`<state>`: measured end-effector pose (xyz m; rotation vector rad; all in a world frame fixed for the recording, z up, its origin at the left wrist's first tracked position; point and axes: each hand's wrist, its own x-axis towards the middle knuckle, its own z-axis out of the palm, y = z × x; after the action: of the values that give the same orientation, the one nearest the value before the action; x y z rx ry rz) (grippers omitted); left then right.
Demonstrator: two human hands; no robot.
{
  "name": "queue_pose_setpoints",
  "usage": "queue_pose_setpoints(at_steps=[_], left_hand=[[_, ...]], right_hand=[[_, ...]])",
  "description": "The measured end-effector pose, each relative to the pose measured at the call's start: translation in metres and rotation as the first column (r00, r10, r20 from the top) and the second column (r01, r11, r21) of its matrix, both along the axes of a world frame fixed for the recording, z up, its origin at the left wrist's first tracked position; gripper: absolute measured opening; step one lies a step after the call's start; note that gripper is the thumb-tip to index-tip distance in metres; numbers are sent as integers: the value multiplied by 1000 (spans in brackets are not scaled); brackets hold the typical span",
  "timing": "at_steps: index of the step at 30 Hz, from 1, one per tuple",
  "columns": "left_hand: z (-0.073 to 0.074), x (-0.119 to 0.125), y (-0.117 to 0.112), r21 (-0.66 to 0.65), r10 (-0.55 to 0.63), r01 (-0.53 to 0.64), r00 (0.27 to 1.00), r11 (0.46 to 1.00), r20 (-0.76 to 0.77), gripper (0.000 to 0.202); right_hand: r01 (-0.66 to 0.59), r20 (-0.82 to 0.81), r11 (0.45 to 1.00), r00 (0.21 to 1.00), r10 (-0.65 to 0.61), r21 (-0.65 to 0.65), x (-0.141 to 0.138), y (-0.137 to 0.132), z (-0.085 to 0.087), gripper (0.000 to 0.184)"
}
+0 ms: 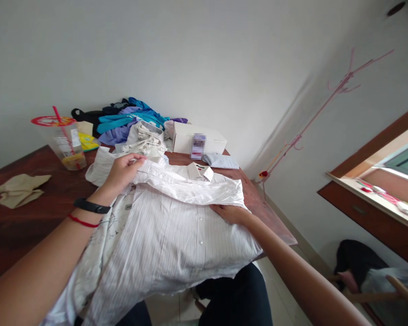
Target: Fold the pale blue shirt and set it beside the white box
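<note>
A white shirt with thin stripes (177, 231) lies spread over the table's front edge, its lower part hanging down towards my lap. One sleeve (190, 188) is laid across the upper part, below the collar (200, 171). My left hand (124, 172) is closed on the sleeve's left end, fingers and thumb pinching the cloth. Lying flat on the shirt front, my right hand (231, 213) rests just below the sleeve's edge; its fingers are stretched out to the left and partly hidden by the cloth.
On the wooden table (30, 231) stand a plastic cup with a red straw (66, 145) and a white box (183, 140). A heap of blue and purple clothes (132, 120) lies by the wall. A crumpled tan cloth (20, 190) is at left. A pink coat rack (313, 120) stands at right.
</note>
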<state>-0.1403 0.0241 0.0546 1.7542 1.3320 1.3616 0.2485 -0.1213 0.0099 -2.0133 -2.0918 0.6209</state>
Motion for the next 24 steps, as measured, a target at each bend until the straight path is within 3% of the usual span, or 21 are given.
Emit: queue_pose_setpoints(at_steps=[2, 6, 9, 11, 15, 18, 21, 24], left_hand=[[-5, -3, 4, -25, -1, 0, 1000, 1000, -26, 37], [-11, -8, 7, -93, 1, -14, 990, 996, -139, 38], [-12, -9, 6, -56, 53, -72, 957, 996, -287, 35], [-11, -9, 6, -15, 88, -101, 923, 995, -374, 35], [-7, -8, 2, -9, 104, -125, 865, 992, -492, 36], [-3, -8, -3, -17, 89, -121, 810, 993, -580, 35], [1, -8, -8, -21, 69, -104, 786, 994, -614, 34], [4, -9, -10, -31, 72, -119, 770, 992, -634, 35]], right_hand=[[-67, 28, 997, 997, 68, -40, -7, -15, 11, 74], [-226, -33, 973, 973, 228, 42, -14, -46, 38, 60], [-179, -229, 975, 951, 206, 135, -12, -49, 55, 40], [-82, -347, 968, 924, 163, 238, -6, -35, 58, 37], [154, -375, 903, 927, 8, 400, 17, 18, 43, 33], [237, -302, 884, 946, -116, 403, 39, 56, 19, 34], [277, -268, 885, 946, -183, 374, 58, 71, -6, 41], [296, -214, 896, 948, -233, 332, 69, 68, -25, 51]])
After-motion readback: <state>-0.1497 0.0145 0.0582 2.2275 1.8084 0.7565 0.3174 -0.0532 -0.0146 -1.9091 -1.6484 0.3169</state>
